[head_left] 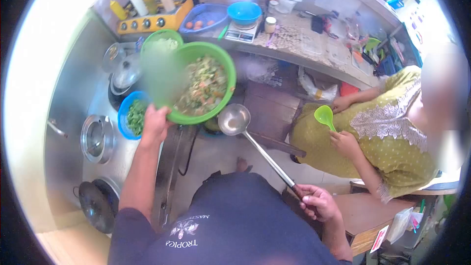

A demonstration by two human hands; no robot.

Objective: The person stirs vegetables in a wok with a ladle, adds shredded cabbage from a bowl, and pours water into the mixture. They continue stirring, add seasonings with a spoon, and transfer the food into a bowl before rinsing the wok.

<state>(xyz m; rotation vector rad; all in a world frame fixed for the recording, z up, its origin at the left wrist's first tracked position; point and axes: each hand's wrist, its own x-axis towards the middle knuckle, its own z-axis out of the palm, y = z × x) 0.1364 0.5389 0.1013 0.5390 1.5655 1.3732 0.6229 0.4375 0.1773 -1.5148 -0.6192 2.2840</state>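
My left hand [158,123] grips the rim of a large green bowl [227,66], which tilts toward me. Inside it lies a chopped vegetable mix [208,83], partly hidden by a blurred patch. My right hand [318,202] is closed round the dark handle of a long metal ladle [234,119]. The ladle's round head is close to the bowl's lower right rim. Just left of my left hand is a blue bowl [122,120] with green leaves [136,117]. A smaller green bowl [162,34] with pale chopped pieces sits behind the large one.
At right, a person in a yellow-green dress [333,142] holds a light green ladle [324,116]. Lidded pots [128,71] and a dark pan [95,206] line the left counter. Along the back are a yellow stove [157,22], a basket of eggs [189,14] and a scale [243,33] under a blue bowl [244,13].
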